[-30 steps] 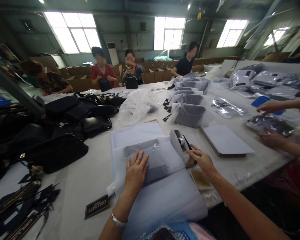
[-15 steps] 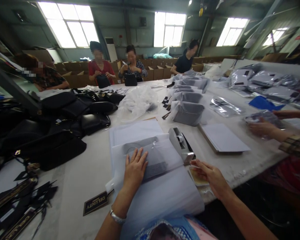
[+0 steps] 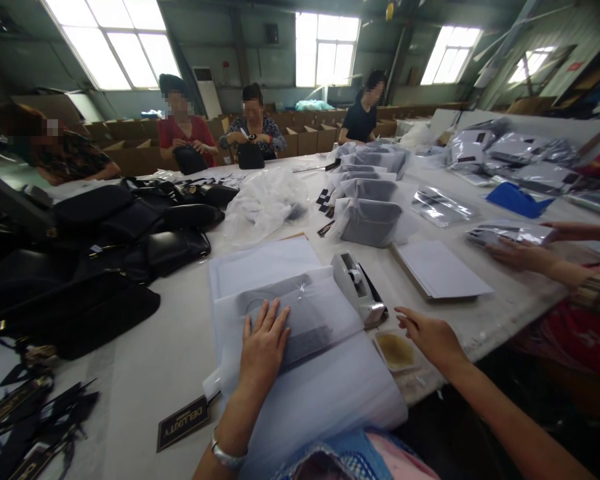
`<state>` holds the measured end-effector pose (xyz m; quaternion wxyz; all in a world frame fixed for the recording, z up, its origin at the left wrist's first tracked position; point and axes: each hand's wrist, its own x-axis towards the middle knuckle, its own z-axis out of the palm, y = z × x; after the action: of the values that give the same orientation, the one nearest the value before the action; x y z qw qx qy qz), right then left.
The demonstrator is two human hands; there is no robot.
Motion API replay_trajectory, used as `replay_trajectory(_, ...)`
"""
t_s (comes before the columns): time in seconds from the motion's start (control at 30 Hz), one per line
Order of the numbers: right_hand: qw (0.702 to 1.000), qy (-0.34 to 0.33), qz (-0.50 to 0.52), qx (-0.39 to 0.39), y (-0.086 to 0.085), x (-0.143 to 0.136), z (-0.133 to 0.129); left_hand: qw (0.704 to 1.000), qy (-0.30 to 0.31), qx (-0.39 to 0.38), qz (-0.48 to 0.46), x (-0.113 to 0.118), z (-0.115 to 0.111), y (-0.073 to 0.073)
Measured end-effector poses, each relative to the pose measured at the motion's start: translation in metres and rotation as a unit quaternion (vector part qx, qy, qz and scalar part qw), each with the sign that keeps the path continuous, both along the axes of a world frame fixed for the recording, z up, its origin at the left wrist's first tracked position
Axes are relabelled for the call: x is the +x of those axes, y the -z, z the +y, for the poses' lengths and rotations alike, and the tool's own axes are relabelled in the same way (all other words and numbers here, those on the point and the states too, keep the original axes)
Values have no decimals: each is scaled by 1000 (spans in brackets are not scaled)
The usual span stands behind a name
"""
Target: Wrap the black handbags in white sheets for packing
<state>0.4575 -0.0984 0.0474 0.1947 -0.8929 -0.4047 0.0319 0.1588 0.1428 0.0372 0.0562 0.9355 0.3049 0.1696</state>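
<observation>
Left hand point(image 3: 265, 340) down flat, fingers a little spread, nothing pinched: it's pinning a dark bag point(image 3: 307, 333) seen through a translucent white wrap point(image 3: 330, 387). The bag sits right under those fingers and reaches out to their right. And here's the right hand point(image 3: 433, 337), up off the work, index finger stretched toward the tape dispenser point(image 3: 357, 287) just ahead and to its left; whether the fingertips pinch a strip of tape, the picture can't tell.

This looks like the holding-and-taping step of a wrap, by the look of these 2 hands. The next move calls for a steady left palm and a low, leftward path for the right fingertips, around the dispenser's near end and over the yellowish pad point(image 3: 395, 351) just left of the right hand.

Now the room! Beyond the right hand, a bare strip of table point(image 3: 405, 303) runs between the dispenser and a stack of white sheets point(image 3: 443, 270). The table's front edge passes close under the right wrist, so little support there. Left of the left wrist lies 1 black tag point(image 3: 183, 423), with open tabletop past it, up to the heap of black bags point(image 3: 95, 260).
</observation>
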Motion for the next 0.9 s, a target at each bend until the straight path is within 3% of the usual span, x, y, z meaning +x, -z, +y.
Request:
replay_trajectory(0.1,978,-116,-173,-19,-18,9,-7,1000,4,-11,-12,0,2,-1)
replay_trajectory(0.2,936,-255,-244,-11,-43,12,4,999,3,-31,-44,-2,7,-3)
replay_trajectory(0.4,864,-439,-240,53,-80,-11,76,987,-40,-80,-131,-16,24,-4)
replay_trajectory(0.53,820,-535,-175,103,-88,-42,140,978,-49,-130,-155,-27,40,-2)
replay_trajectory(0.63,786,-601,-101,98,-90,-66,187,967,-26,-176,-184,-33,52,-1)
replay_trajectory(0.8,756,-654,-17,-5,-87,-102,253,929,-16,-270,-251,-38,62,1)
replay_trajectory(0.9,744,-663,-21,-81,-84,-114,282,911,-14,-305,-277,-38,63,4)
